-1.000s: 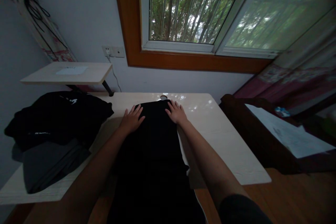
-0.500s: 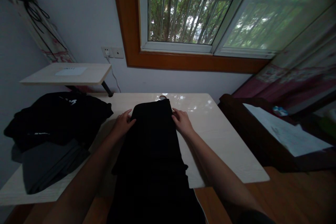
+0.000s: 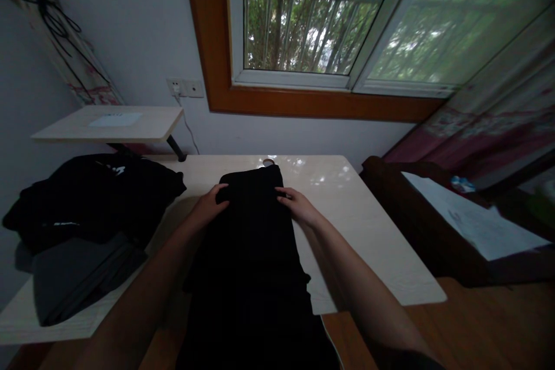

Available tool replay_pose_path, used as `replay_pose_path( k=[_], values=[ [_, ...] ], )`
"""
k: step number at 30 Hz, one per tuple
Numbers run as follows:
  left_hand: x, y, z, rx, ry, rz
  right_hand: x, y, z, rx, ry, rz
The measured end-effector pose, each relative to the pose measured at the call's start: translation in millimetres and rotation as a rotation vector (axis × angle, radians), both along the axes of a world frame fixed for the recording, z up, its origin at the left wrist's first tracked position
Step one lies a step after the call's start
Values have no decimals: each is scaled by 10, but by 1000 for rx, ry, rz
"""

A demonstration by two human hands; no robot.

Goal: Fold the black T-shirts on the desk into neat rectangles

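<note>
A black folded garment [image 3: 251, 231] lies lengthwise over the middle of the table, and its near end hangs past the front edge toward me. Its exact kind does not show. My left hand [image 3: 208, 205] holds its left side near the far end, thumb and forefinger lying over the cloth. On the opposite side, my right hand [image 3: 299, 206] grips the right edge in a similar way. The other fingers are partly hidden at both sides. To the left of my left arm, a black garment with white lettering [image 3: 95, 196] rests in a heap on a dark grey folded garment [image 3: 82, 277].
The pale table [image 3: 359, 231] stands below a wood-framed window [image 3: 325, 98]. A raised shelf [image 3: 151, 124] with a paper on it stands at the back left. On the right is a dark brown piece of furniture [image 3: 416, 219] with a white sheet [image 3: 468, 219] on top.
Both hands have shifted inward from beside the black garment, so that their thumbs and forefingers now overlap its edges. The garment itself has barely moved.
</note>
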State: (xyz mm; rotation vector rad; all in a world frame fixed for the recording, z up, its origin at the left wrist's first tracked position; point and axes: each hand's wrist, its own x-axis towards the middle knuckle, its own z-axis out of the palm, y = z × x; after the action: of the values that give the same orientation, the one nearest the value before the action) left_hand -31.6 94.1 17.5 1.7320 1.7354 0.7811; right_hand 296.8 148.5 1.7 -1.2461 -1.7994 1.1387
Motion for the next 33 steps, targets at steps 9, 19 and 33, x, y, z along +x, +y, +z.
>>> replay_pose_path(
  k=[9,19,33],
  values=[
    [-84,704,106,316,-169,56,-104,681,281,229,-112,-64],
    [-153,888,-250,178,-123,177,-69,1050,-71,183,-290,-162],
    [-29,657,-299,305,19,7,-460,922,390,513,-425,243]
  ],
)
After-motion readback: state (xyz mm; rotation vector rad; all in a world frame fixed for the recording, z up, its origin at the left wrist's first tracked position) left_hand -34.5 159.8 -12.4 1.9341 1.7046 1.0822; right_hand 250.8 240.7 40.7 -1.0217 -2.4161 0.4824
